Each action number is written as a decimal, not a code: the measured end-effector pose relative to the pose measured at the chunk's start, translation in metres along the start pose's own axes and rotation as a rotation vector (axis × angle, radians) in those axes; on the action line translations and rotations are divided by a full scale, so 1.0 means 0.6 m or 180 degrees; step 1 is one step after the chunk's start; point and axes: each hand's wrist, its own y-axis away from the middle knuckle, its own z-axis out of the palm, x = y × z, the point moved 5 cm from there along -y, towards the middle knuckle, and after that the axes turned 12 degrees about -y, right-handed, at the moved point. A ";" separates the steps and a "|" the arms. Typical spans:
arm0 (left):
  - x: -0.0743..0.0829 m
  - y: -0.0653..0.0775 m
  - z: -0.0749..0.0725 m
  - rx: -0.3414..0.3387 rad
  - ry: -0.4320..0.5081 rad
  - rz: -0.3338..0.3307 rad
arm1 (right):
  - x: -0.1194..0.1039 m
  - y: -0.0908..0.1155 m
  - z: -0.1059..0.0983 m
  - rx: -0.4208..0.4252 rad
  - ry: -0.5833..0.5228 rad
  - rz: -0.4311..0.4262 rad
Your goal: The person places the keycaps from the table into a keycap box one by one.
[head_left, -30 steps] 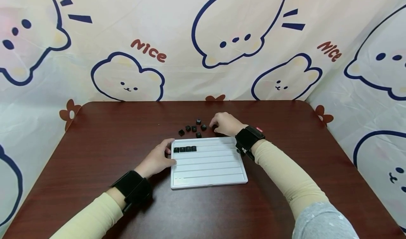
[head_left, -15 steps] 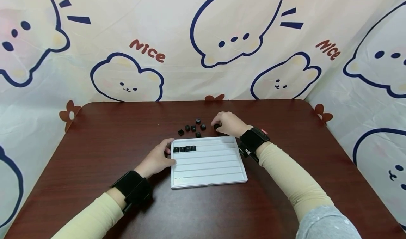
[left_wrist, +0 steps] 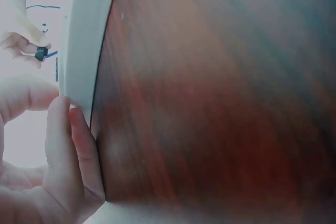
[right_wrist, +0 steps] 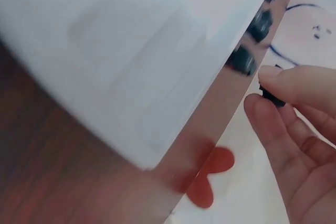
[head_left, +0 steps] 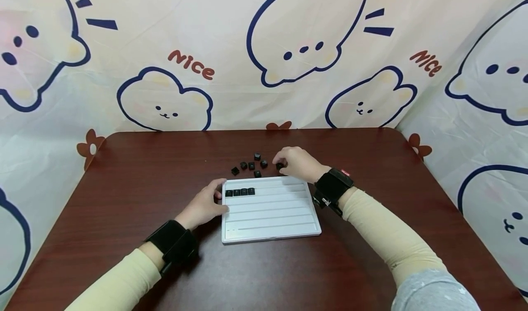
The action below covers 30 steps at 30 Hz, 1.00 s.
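My right hand pinches a small black keycap between thumb and fingertips, just beyond the far edge of a white ridged tray. The same pinch shows small at the upper left of the left wrist view. At the tray's left side, my left hand holds the edge, its thumb tip on the rim and index finger by the far left corner. Several black keycaps stand side by side in a row at the left end of an upper groove. Several loose keycaps lie scattered behind the tray.
The dark brown table runs back to a pale cloth backdrop with cartoon drawings. Both wrists wear black bands. In the right wrist view, loose keycaps sit close along the tray's edge.
My right wrist and forearm have shifted a little to the right, while the fingers stay behind the tray with the keycap. The left hand and the row of keycaps have stayed put.
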 end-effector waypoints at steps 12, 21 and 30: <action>0.001 -0.001 -0.002 0.0000 0.0002 -0.0002 | -0.037 0.014 0.037 -0.0302 0.0059 -0.0328; 0.000 0.001 0.001 0.0000 0.0017 -0.0008 | -0.051 0.014 0.061 -0.0468 0.0088 -0.0398; 0.001 0.000 -0.001 0.0018 -0.0017 -0.0001 | -0.066 0.007 0.075 -0.0554 0.0122 -0.0503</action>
